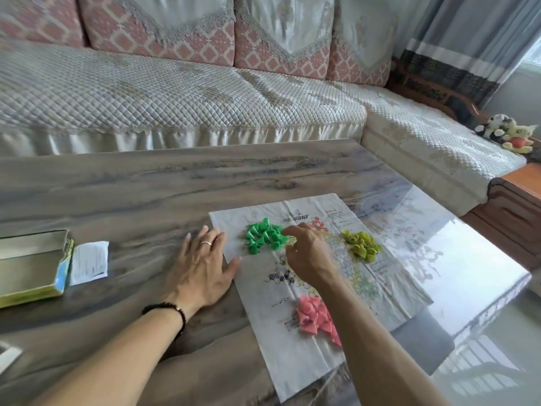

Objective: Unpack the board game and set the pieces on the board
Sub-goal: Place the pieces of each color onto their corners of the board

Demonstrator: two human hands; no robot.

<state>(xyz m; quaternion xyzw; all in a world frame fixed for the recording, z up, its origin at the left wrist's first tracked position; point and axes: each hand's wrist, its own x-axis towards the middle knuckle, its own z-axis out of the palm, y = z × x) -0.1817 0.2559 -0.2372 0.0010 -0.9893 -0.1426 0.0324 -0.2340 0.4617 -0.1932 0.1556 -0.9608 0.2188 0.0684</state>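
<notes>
The right forearm covers part of the pink pieces [314,317] and of the paper board [263,332] on the table [117,183]. Left hand [202,268] lies flat, fingers released, thumb touching the board's edge. Right hand [307,253], fingers curled, reaches the green pieces [263,235]; whether it pinches one is unclear; yellow-green pieces [361,246] lie beyond.

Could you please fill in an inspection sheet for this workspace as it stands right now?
Surface: glossy wood-grain table.
Job's things: paper game board lies flat; green pieces, yellow-green pieces and pink pieces sit on it in three heaps.
Clutter: open tin at the left, folded leaflet beside it.
Hands: left hand flat, pressing the board's edge; right hand at the green heap, fingers curled; a held piece cannot be made out.
Cables: nothing seen.
Surroundings: quilted sofa, plush toys, curtain.
</notes>
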